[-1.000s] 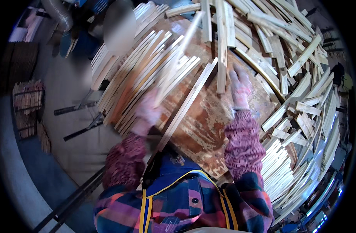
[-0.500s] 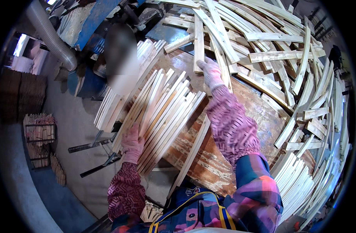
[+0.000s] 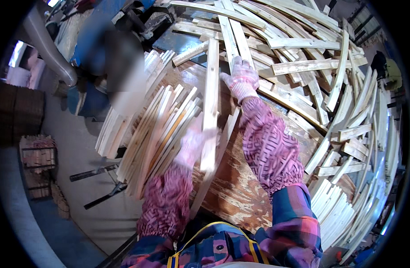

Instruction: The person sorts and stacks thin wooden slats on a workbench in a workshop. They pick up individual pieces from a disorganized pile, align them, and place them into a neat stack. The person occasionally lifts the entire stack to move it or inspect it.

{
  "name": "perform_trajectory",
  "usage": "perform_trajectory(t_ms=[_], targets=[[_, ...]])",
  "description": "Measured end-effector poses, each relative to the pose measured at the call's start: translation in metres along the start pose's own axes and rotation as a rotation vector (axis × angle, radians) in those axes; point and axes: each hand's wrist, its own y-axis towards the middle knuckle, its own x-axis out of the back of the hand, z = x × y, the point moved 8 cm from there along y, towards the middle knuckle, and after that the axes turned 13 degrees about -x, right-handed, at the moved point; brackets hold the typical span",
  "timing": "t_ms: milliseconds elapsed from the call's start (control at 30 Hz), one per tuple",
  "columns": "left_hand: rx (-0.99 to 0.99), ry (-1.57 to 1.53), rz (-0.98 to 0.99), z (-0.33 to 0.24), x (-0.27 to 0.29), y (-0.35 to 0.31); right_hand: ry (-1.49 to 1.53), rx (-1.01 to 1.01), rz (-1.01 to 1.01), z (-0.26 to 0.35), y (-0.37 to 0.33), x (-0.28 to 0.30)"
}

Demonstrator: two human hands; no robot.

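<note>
At far left, a tall brown stack (image 3: pixel 18 111), with a rack of short wood pieces (image 3: pixel 37 156) just nearer. Then a grey hose (image 3: pixel 48 56), bent down toward the floor, and two dark metal bars (image 3: pixel 95 173) beside a row of slats (image 3: pixel 162 129), closely laid side by side. Over the right side of that row, the left hand (image 3: pixel 192 145), gloved in pale pink and a little blurred, with grip clenched around a plank (image 3: pixel 210 98), thumb across the wood. Under the lower end of that plank, a lone slat (image 3: pixel 205 187), aslant along the left part of the worn brown counter (image 3: pixel 245 198). To the right of the plank, the right hand (image 3: pixel 242 82), also gloved, with fingers over two pale boards (image 3: pixel 228 33); cannot tell whether grasping them or merely laid on top. Beyond and rightward, a tangled heap of strips (image 3: pixel 319 67), criss-crossed on the counter. At lower right, a neat bundle of pale sticks (image 3: pixel 332 212), near the loose strips.
</note>
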Motion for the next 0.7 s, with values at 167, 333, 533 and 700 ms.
perform_trajectory(t_ms=[167, 333, 533, 700], targets=[[-0.292, 0.987, 0.03, 0.023, 0.056, -0.125, 0.48, 0.195, -0.178, -0.104, 0.057, -0.026], [0.143, 1.01, 0.095, 0.122, 0.076, -0.254, 1.753, -0.468, 1.096, -0.211, -0.104, -0.047], [0.273, 1.037, 0.08, 0.128, 0.049, -0.23, 1.129, -0.392, 1.343, -0.241, -0.345, -0.056], [0.091, 1.207, 0.115, 0.149, 0.058, -0.223, 0.079, 0.292, 1.025, -0.17, -0.432, -0.081]])
